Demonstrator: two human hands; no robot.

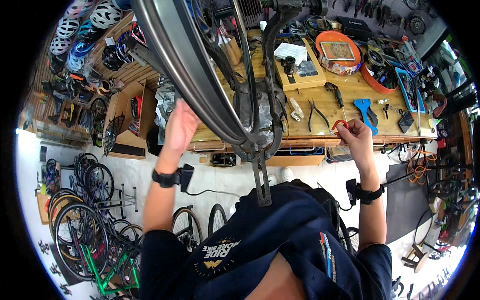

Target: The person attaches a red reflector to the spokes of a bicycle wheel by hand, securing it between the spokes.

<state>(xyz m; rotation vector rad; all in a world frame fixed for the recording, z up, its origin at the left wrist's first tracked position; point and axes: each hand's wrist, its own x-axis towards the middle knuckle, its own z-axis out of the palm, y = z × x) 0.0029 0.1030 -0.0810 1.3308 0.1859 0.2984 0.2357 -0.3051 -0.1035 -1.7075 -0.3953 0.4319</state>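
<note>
A bicycle wheel (192,65) with a dark grey rim stands upright in a black truing stand (272,55) in front of me. My left hand (181,127) is beside the rim on its left, fingers stretched out and holding nothing; its fingertips are slightly blurred, and I cannot tell whether they touch the rim. Over the bench's front edge, my right hand (354,137) pinches a small red curved spoke wrench (340,123) between thumb and fingers. Close to that hand lie a blue tool (363,106), a screwdriver (337,95) and black-handled pliers (317,115).
The wooden bench (305,97) carries a yellow-brown box (312,77), a round orange tray (327,37) and a blue tray (409,90). Helmets (105,15) hang at upper left above an open cardboard box (130,120). Several bicycles (90,225) stand at lower left.
</note>
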